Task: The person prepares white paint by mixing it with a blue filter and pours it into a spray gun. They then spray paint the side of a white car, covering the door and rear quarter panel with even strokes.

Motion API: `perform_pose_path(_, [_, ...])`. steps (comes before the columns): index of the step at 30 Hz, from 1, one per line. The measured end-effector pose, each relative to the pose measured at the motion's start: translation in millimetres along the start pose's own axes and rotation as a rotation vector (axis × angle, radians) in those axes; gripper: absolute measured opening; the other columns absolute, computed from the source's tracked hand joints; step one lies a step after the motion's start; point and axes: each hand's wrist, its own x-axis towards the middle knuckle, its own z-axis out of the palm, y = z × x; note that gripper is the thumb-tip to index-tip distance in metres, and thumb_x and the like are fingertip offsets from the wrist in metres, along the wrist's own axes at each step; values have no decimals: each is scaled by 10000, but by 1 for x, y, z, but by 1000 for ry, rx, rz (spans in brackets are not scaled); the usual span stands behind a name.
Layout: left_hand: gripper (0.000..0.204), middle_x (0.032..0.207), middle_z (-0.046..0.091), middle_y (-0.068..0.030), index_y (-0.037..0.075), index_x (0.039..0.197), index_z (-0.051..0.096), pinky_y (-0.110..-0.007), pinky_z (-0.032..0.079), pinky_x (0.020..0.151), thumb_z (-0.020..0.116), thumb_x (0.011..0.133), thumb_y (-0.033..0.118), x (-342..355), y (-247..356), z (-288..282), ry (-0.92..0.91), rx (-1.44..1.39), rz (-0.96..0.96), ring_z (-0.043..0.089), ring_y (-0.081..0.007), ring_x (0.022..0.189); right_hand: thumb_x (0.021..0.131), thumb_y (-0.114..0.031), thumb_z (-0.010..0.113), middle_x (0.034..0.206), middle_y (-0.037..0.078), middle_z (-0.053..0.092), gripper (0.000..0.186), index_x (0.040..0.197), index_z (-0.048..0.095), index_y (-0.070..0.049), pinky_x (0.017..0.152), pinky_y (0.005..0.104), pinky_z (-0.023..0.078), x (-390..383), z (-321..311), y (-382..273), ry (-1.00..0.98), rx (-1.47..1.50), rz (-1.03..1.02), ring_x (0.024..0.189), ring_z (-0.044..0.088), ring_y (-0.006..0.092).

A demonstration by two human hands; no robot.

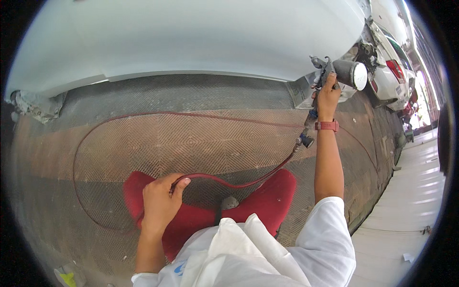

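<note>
My right hand [328, 99] is closed round the handle of a spray gun [326, 71], raised at the right near the end of a large pale car body panel [191, 36]. The gun's grey cup [351, 74] with a white end points to the right. Below the hand, a small regulator [306, 139] joins the gun to a red air hose [229, 184]. My left hand [162, 193] grips that hose in front of my body. From there the hose loops out to the left and back across the floor.
Plastic-wrapped parts, probably masked wheels, show below the panel at the left [40, 105] and right [303, 91]. A white car [389, 71] with a red tail light stands at the far right. The floor [191, 138] is ribbed. A white wall [397, 191] runs along the right.
</note>
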Motion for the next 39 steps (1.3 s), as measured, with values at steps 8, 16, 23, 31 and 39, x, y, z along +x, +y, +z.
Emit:
perform_pose_path(8, [302,955,763,-161,51,1125,758,-451,557,704,764,953,299,12,46,52,-5,32,89,726,-346,786,1117,-512,486,688,89,583,646,882,612,77,561,379,462,96,-90,110,246,-108,-31,576,535,191])
perform_pose_path(16, [263,929,693,-132,81,1167,737,-471,539,743,717,975,259,-4,45,50,68,226,136,690,-360,880,1107,-514,464,749,241,699,697,1006,692,138,560,452,543,132,-103,148,372,-232,89,627,723,337])
perform_pose_path(23, [250,1012,688,-137,85,1195,730,-484,480,933,666,1006,236,-15,-20,23,262,431,-49,650,-369,982,1126,-476,456,706,126,626,594,1097,678,75,425,338,493,31,1,94,167,-84,77,475,612,216])
perform_pose_path(31, [341,1189,577,-86,153,1368,658,-608,232,1170,505,1116,326,-28,-154,-6,718,588,-144,529,-294,1193,1139,-432,466,655,38,538,514,988,631,31,431,295,457,-115,162,-55,-165,183,36,489,551,134])
perform_pose_path(39, [378,1317,587,-99,92,1368,596,-570,194,1180,449,1138,354,-61,-217,-47,1049,477,-269,497,-295,1280,1135,-420,496,694,44,592,521,1001,655,58,470,306,472,-208,316,-176,-418,269,-198,514,568,131])
